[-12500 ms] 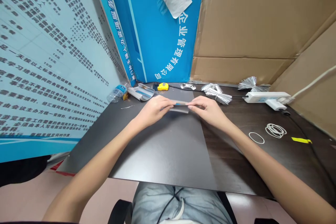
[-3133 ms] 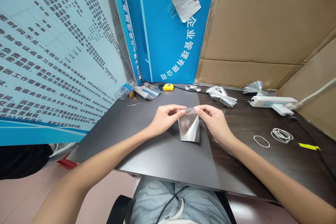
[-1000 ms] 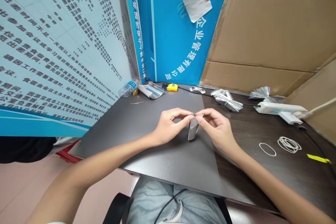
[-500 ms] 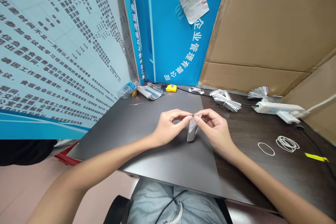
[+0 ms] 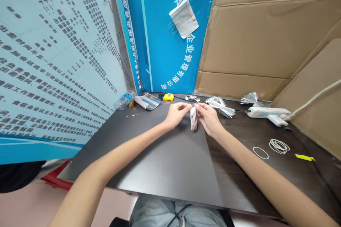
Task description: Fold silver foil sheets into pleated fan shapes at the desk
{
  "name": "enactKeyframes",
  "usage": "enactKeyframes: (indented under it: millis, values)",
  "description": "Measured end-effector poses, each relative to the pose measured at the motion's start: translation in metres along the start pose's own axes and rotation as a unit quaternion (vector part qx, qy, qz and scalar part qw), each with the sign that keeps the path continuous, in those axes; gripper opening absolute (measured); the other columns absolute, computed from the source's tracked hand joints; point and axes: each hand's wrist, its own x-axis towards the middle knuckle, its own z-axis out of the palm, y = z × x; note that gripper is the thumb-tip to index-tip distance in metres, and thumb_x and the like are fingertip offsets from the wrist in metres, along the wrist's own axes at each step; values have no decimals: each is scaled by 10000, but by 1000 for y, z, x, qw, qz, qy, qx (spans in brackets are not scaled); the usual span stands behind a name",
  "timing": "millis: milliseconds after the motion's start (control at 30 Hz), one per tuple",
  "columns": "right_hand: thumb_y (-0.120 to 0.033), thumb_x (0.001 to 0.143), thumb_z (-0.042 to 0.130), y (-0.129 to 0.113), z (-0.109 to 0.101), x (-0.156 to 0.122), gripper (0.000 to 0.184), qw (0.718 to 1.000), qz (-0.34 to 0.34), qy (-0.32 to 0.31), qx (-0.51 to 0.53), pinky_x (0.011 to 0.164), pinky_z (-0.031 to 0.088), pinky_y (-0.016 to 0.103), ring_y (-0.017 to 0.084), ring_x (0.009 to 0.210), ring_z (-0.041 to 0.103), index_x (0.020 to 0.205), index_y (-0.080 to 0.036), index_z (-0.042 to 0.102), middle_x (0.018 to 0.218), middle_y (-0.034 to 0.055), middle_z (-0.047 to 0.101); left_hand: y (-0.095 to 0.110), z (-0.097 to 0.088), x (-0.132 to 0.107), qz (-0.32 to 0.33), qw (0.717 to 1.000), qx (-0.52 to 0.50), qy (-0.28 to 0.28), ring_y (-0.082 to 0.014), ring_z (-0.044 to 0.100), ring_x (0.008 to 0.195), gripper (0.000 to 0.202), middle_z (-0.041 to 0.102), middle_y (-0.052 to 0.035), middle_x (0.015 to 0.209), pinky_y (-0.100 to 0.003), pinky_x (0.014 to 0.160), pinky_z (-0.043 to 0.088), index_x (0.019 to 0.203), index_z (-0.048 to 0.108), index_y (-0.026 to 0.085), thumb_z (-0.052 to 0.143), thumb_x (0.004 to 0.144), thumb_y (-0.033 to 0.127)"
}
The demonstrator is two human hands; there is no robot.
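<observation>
A small silver foil pouch (image 5: 193,120) hangs upright over the dark mat (image 5: 160,149), seen nearly edge-on. My left hand (image 5: 176,113) pinches its top edge from the left. My right hand (image 5: 209,118) pinches the same edge from the right, fingertips almost meeting the left ones. Both forearms reach in from the bottom of the view.
At the table's back lie a water bottle (image 5: 122,100), a stack of foil pouches (image 5: 147,101), a yellow tape measure (image 5: 168,97) and shredded foil bundles (image 5: 220,103). A white power strip (image 5: 266,113), white rubber bands (image 5: 278,146) and a yellow strip (image 5: 304,156) lie to the right. Cardboard and poster walls enclose the desk.
Both hands have carried the pouch farther away across the mat. It hung flat and face-on three seconds ago and is now turned edge-on. The camera has tilted up slightly.
</observation>
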Motion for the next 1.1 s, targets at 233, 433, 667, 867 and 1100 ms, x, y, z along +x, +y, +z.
enactKeyframes:
  millis: [233, 433, 667, 867, 1100]
  values:
    - [-467, 672, 947, -30, -10, -18, 379, 998, -44, -25, -28, 776, 532, 252, 140, 846, 633, 889, -205, 781, 889, 21, 707, 24, 2, -6, 77, 995, 54, -11, -212, 726, 867, 307, 805, -108, 936, -314, 829, 556, 907, 804, 129, 774, 869, 432]
    - [-486, 652, 951, -22, -17, -23, 414, 998, 33, 2, -58, 730, 527, 216, 131, 828, 638, 900, -190, 800, 867, 34, 722, 4, 3, -18, -19, 1000, -8, -5, -201, 711, 795, 353, 796, -111, 882, -338, 812, 571, 882, 802, 120, 847, 780, 455]
    - [-378, 671, 929, -10, -20, -23, 334, 984, 150, -7, -100, 669, 529, 196, 129, 756, 655, 886, -159, 798, 823, 67, 746, -8, 7, -44, -133, 989, -64, 16, -171, 685, 779, 279, 776, -99, 859, -303, 798, 547, 838, 798, 117, 856, 736, 370]
    - [-361, 680, 912, -4, -23, -20, 302, 982, 152, -19, -114, 670, 531, 189, 114, 717, 646, 871, -154, 802, 793, 55, 740, -9, 6, -51, -141, 987, -75, 27, -159, 675, 769, 295, 770, -98, 842, -284, 773, 531, 861, 796, 110, 857, 744, 373]
    - [-381, 681, 915, 1, -28, -16, 280, 982, 134, -50, -127, 687, 537, 212, 110, 694, 643, 794, -159, 788, 785, 51, 747, -12, 5, -50, -146, 986, -82, 15, -151, 679, 754, 261, 760, -86, 814, -275, 762, 529, 833, 783, 107, 881, 724, 323]
